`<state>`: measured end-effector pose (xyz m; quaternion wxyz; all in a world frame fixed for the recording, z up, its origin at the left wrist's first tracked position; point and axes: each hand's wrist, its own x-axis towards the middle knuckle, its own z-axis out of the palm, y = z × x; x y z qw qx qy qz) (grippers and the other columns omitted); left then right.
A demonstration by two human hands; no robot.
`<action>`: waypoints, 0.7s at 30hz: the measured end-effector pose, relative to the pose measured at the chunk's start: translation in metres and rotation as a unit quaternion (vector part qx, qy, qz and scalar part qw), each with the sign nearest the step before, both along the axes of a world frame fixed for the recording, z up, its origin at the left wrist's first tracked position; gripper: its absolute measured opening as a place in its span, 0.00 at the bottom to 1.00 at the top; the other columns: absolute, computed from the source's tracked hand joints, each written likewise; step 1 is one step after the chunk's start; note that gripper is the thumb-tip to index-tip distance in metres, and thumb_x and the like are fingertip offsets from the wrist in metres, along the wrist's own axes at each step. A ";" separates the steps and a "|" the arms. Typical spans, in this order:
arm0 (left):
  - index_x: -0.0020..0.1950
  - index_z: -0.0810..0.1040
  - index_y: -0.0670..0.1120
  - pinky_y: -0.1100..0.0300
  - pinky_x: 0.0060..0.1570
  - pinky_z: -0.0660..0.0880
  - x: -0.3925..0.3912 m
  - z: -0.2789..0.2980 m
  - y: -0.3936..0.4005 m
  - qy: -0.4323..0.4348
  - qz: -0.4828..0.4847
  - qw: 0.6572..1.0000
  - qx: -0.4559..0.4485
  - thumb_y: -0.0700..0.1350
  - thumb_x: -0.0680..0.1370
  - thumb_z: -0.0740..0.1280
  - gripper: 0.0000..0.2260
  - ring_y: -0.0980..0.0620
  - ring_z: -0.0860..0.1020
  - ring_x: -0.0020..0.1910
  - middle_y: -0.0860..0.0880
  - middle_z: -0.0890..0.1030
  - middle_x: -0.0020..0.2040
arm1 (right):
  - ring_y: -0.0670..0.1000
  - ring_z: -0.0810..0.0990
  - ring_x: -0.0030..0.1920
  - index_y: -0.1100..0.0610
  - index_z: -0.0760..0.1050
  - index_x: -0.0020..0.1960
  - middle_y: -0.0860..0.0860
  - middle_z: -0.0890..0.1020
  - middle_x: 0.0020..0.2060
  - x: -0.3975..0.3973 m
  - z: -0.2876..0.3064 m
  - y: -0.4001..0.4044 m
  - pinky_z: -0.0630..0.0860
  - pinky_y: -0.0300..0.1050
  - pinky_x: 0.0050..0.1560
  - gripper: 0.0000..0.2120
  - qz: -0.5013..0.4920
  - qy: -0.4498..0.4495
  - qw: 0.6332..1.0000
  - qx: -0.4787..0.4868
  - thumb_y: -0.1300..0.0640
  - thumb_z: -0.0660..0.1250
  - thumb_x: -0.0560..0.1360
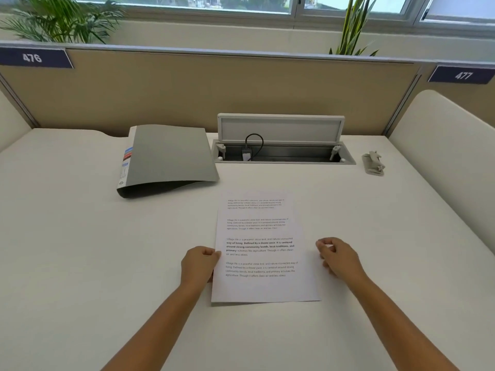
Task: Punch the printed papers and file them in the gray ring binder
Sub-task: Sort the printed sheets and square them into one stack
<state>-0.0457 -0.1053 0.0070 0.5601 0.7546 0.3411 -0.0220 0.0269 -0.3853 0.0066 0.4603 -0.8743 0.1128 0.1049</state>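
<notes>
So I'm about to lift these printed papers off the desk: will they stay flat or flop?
The printed papers look thin, so they will probably droop when lifted by one edge. On the smooth desk they likely slide easily. The left hand already pinches their edge.

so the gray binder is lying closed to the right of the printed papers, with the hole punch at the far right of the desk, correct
Not quite: the head view shows the gray binder lying closed to the left of the printed papers, further back on the desk. The hole punch is at the far right, as you said.
</notes>
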 end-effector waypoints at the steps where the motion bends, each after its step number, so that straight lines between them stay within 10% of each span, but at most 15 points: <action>1: 0.40 0.77 0.43 0.60 0.31 0.76 0.003 0.000 -0.002 0.002 -0.004 1.000 -0.004 0.41 0.75 0.66 0.05 0.43 0.81 0.40 0.42 0.82 0.42 | 0.49 0.77 0.32 0.55 0.75 0.52 0.51 0.80 0.38 0.009 0.000 -0.003 0.72 0.40 0.30 0.09 -0.001 0.006 1.000 0.002 0.52 0.63 0.76; 9: 0.40 0.79 0.41 0.53 0.39 0.80 0.027 -0.003 -0.010 0.007 -0.010 0.998 -0.063 0.40 0.75 0.67 0.05 0.41 0.83 0.40 0.41 0.83 0.40 | 0.51 0.78 0.38 0.57 0.74 0.56 0.50 0.78 0.38 0.084 0.006 -0.033 0.76 0.46 0.43 0.12 -0.041 -0.007 0.999 -0.005 0.54 0.66 0.75; 21: 0.44 0.80 0.38 0.58 0.31 0.80 0.052 -0.002 -0.019 0.033 -0.026 0.988 -0.148 0.41 0.77 0.65 0.08 0.44 0.84 0.34 0.41 0.85 0.36 | 0.64 0.65 0.67 0.62 0.67 0.67 0.61 0.68 0.67 0.222 0.026 -0.082 0.66 0.55 0.65 0.23 -0.092 -0.106 0.963 -0.232 0.53 0.64 0.76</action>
